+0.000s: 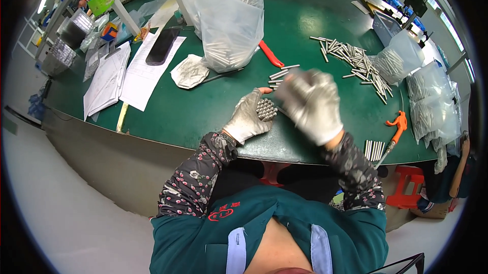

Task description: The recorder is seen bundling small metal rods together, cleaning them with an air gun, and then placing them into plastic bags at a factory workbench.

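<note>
Gloved left hand point(247, 120) was closed around a tight bundle of short silver metal rods point(266, 109), ends turned up toward the camera so that they sat flush and packed, just above the green mat-covered surface point(203, 101). Gloved right hand point(311, 103), blurred, hovered beside the bundle; whether it was open or gripping could not be told. A few loose rods point(280, 74) lay just beyond the hands, a larger scattered pile point(356, 60) farther right, and a clear plastic bag of rods point(229, 25) stood behind.
</note>
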The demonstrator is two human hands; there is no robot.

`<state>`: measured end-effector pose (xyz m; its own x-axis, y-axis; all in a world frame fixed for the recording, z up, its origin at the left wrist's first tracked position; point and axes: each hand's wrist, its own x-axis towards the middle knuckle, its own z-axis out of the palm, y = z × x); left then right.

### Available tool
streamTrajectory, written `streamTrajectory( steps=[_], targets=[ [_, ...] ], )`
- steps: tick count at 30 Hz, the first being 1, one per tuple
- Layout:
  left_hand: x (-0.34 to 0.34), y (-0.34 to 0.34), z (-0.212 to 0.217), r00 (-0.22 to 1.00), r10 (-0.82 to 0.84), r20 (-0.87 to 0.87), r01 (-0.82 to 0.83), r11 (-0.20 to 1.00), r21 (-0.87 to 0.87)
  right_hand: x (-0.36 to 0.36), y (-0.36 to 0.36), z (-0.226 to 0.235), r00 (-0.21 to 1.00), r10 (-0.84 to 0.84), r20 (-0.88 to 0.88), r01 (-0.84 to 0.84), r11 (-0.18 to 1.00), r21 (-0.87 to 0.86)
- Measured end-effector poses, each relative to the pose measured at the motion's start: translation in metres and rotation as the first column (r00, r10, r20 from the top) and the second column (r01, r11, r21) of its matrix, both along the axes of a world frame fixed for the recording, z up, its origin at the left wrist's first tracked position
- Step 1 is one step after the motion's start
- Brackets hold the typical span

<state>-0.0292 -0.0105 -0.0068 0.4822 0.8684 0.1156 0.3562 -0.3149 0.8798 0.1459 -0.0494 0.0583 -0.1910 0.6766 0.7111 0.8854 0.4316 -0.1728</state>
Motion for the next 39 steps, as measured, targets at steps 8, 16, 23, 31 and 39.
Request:
streamTrajectory(
  steps=[8,16,23,31,39],
  targets=[
    [-0.002,-0.001,-0.001,0.993,-0.038,0.108,0.041,0.999,-0.027,-0.006,0.002,0.001,0.994,0.090,-0.056,-0.089,0.996,0.007],
    [-0.002,0.002,-0.011,0.991,-0.052,0.125,0.079,0.973,-0.216,-0.010,0.002,-0.004,0.979,0.191,-0.070,-0.197,0.975,-0.099],
    [0.000,-0.004,0.001,0.999,-0.001,-0.054,0.006,0.996,0.087,0.000,0.004,-0.002,1.000,0.023,-0.015,-0.026,0.986,-0.165],
    [0.003,0.006,-0.016,0.986,-0.053,0.159,0.053,0.999,0.006,-0.003,-0.002,-0.001,1.000,-0.003,0.027,0.007,0.990,-0.137],
    [-0.008,0.014,-0.041,1.000,-0.007,0.020,0.003,0.987,0.163,-0.013,-0.013,0.002,0.999,0.039,0.005,-0.038,0.997,-0.070]
  ],
)
